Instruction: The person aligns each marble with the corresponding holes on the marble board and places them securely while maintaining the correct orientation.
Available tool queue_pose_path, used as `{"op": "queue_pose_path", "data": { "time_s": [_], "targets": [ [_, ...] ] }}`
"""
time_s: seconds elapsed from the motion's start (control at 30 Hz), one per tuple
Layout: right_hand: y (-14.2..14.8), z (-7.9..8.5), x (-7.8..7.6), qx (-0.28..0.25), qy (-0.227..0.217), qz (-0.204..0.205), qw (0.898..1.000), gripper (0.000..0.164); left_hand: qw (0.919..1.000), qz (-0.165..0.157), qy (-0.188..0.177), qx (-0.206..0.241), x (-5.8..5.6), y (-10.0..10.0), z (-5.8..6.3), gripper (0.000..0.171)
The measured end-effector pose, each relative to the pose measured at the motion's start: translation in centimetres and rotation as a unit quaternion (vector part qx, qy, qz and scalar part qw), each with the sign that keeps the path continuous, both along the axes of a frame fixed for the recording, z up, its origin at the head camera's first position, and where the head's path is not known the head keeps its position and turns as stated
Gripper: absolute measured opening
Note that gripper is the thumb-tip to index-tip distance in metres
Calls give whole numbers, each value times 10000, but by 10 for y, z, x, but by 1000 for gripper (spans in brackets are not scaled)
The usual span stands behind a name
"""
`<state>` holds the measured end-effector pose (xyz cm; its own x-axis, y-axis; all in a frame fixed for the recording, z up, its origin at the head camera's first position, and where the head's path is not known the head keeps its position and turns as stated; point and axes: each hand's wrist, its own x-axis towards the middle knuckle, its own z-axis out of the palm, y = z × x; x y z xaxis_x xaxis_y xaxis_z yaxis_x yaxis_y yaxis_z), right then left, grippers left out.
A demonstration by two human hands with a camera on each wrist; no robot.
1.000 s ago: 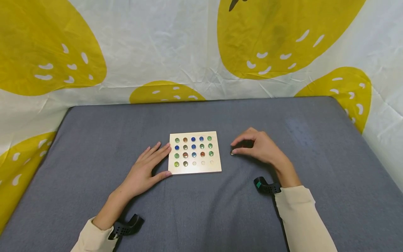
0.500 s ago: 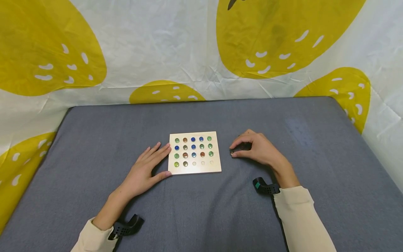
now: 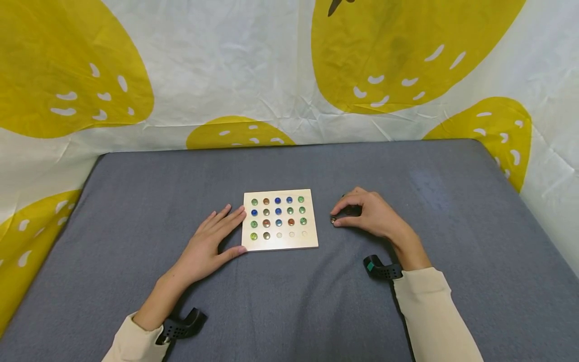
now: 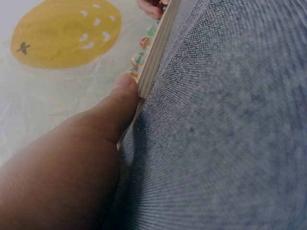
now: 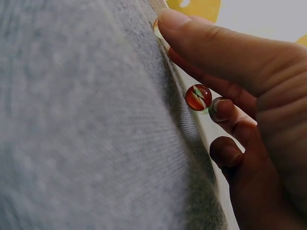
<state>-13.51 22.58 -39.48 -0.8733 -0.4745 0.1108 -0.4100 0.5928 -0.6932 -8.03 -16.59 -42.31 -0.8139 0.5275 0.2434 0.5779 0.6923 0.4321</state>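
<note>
A pale wooden board lies flat on the table, with coloured glass marbles sitting in rows of hollows. Three pale round hollows show at its near right. My left hand rests at the board's left edge, fingers straight, thumb at the near corner; the left wrist view shows that thumb against the edge. Right of the board, my right hand pinches a small glass marble between thumb and index finger, low over the cloth. A red marble and part of a greenish one lie by its curled other fingers.
A grey cloth with slight folds covers the table. Behind it hangs a white curtain with yellow fruit shapes. Black camera mounts sit on both wrists.
My right hand has shifted very slightly left and down over the second, its fingertips staying at the marble. The left hand and the board have not moved.
</note>
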Motion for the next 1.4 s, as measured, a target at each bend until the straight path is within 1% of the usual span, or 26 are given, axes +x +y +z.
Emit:
{"op": "queue_pose_path", "data": {
  "time_s": [0.53,0.9,1.2,1.4],
  "targets": [
    [-6,3,2,143,111,114,9998,14,10000,2,-19,4,0,0,1,76],
    [-8,5,2,133,142,49,9998,14,10000,15,-71,0,0,0,2,76],
    [-12,11,3,36,354,-15,9994,15,10000,6,-62,-29,-1,0,2,76],
    [-23,16,7,-192,576,155,9980,15,10000,-15,-41,-9,0,0,3,75]
  ]
}}
